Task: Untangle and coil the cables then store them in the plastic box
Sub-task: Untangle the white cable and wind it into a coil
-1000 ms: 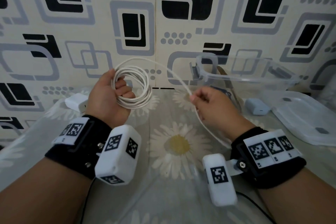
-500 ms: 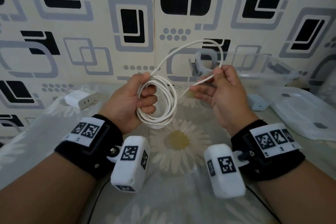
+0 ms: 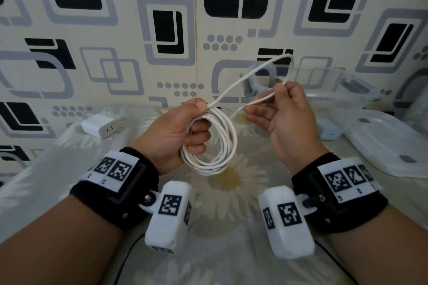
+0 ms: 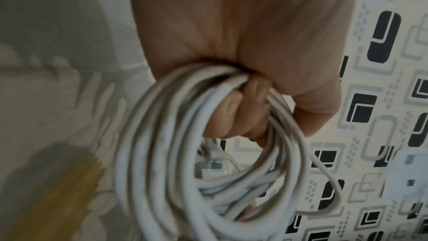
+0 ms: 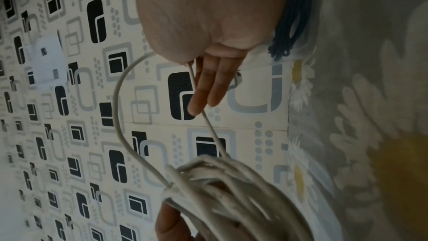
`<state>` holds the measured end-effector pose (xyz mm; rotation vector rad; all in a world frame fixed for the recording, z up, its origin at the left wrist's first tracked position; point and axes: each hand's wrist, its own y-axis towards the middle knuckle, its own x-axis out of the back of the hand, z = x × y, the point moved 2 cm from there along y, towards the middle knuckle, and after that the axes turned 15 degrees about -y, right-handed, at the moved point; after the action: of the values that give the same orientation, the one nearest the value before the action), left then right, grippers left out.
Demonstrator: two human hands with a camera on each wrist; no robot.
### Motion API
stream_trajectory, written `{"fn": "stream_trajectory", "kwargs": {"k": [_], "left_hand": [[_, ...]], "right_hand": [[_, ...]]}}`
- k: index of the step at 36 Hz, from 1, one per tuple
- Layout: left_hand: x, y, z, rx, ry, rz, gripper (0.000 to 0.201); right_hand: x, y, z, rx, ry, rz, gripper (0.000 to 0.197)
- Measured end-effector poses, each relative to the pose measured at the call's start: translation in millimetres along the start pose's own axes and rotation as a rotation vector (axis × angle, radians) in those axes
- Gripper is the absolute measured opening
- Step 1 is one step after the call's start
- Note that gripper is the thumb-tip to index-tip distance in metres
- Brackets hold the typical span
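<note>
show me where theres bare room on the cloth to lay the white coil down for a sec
Bare cloth lies under and between the wrists, around the yellow daisy centre, and to the left, nearer than the white charger. The right side is crowded: plastic box, blue adapter and lid.

head view looks down; wrist views, close, share the coiled cable (image 3: pixel 214 143)

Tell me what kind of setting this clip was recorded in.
Probably a home room, not a workshop: geometric patterned wallpaper, a daisy-print cover over the table, and household bits such as a white charger plug and a clear plastic box.
</note>
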<state>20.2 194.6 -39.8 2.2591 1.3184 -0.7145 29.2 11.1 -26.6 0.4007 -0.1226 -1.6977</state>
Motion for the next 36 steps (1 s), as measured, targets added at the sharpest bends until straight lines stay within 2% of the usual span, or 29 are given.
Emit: {"fn": "stream_trajectory", "kwargs": {"k": [4, 8, 11, 17, 20, 23, 27, 31, 34, 36], "left_hand": [[0.1, 1.0, 1.8, 0.002, 0.018, 0.006, 0.022], [-0.1, 1.5, 3.9, 0.0, -0.021, 0.078, 0.024], [0.8, 1.7, 4.4, -0.005, -0.013, 0.081, 0.023], [2.6, 2.2, 2.9, -0.035, 0.0, 0.054, 0.024], [3.2, 2.2, 2.3, -0.049, -0.013, 0.047, 0.023], [3.2, 1.7, 0.3, -0.056, -0.018, 0.023, 0.023], [2.3, 1.1, -1.5, -0.072, -0.003, -0.004, 0.02], [1.0, 1.2, 0.4, -0.083, -0.001, 0.011, 0.021], [2.5, 2.1, -0.1, -0.108, 0.002, 0.01, 0.022], [4.0, 3.4, -1.7, -0.146, -0.002, -0.017, 0.025]], "right_hand": [[-4.3, -4.0, -5.6, -0.099, -0.014, 0.082, 0.018], [-5.4, -4.8, -11.7, -0.161, -0.13, 0.186, 0.015], [-3.5, -4.0, -13.7, -0.15, -0.184, 0.158, 0.015], [-3.2, -4.0, -13.2, -0.254, 0.059, 0.124, 0.018], [-3.7, -3.8, -13.6, -0.283, 0.09, 0.124, 0.018], [-3.7, -5.0, -15.5, -0.303, -0.011, 0.192, 0.018], [-6.3, -8.9, -23.8, -0.313, -0.263, 0.364, 0.018], [-11.4, -14.6, -28.4, -0.341, -0.367, 0.489, 0.011], [-13.8, -16.4, -28.3, -0.361, -0.363, 0.502, 0.034], [-14.4, -15.3, -28.0, -0.382, -0.318, 0.445, 0.041]]}}
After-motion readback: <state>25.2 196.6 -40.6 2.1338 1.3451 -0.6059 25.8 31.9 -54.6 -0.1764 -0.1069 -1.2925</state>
